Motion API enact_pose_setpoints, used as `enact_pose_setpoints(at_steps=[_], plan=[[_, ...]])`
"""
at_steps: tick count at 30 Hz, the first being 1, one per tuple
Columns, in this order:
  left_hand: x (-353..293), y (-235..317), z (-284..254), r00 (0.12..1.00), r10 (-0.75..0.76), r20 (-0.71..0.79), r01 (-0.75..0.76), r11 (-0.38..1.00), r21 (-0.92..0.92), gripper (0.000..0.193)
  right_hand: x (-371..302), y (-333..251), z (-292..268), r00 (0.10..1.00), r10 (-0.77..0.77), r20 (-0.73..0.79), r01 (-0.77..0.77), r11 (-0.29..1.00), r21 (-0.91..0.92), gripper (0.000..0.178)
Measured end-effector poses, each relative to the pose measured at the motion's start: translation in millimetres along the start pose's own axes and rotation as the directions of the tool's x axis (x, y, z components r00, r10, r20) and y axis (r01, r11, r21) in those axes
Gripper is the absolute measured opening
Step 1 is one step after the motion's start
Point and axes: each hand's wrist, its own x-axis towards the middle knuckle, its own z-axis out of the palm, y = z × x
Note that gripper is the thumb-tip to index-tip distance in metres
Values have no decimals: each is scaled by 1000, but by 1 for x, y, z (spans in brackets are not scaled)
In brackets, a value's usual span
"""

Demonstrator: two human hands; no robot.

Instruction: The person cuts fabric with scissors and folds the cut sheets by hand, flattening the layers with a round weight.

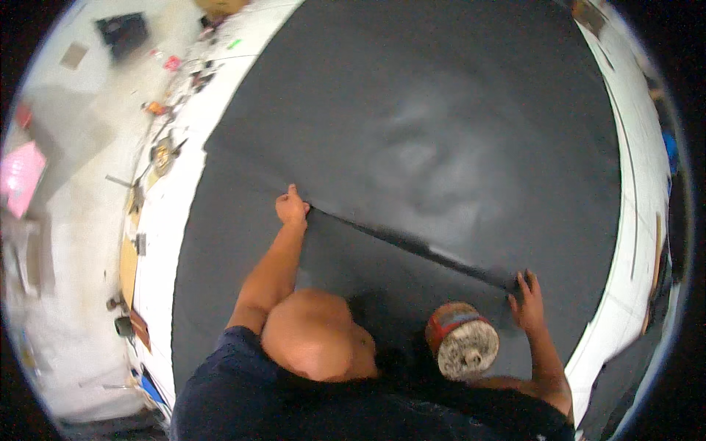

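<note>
A wide black sheet [294,117], smooth and slightly shiny like vinyl or leather, covers most of the white table. A straight raised edge or fold [412,245] runs across it, slanting down to the right between my hands. At the left end of this fold, my left hand [293,207] is closed and pinches the black material. My right hand [528,301] is at the other end, fingers spread, touching the sheet beside the fold. Between my body and the fold stands a round tin [463,339] with red and blue sides and a dirty whitish top with a knob.
White table surface [220,95] shows along the left side, and a white strip [625,147] along the right. Small tools and scraps [163,154] line the left edge. Beyond, a pink sheet [20,176] and a dark box [123,33] are on the pale floor.
</note>
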Motion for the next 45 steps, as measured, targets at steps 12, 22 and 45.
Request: enact_pose_setpoints(at_steps=[12, 22, 45], plan=[[100, 52, -36, 841, 467, -272, -398, 876, 272, 84, 15, 11, -6, 982, -57, 181, 62, 998, -21, 79], [140, 118, -44, 911, 395, 119, -288, 403, 869, 82, 31, 24, -36, 886, -9, 464, 66, 992, -108, 94], [-12, 4, -30, 171, 461, 871, -979, -21, 203, 58, 39, -13, -26, 948, 78, 308, 26, 947, -319, 65]])
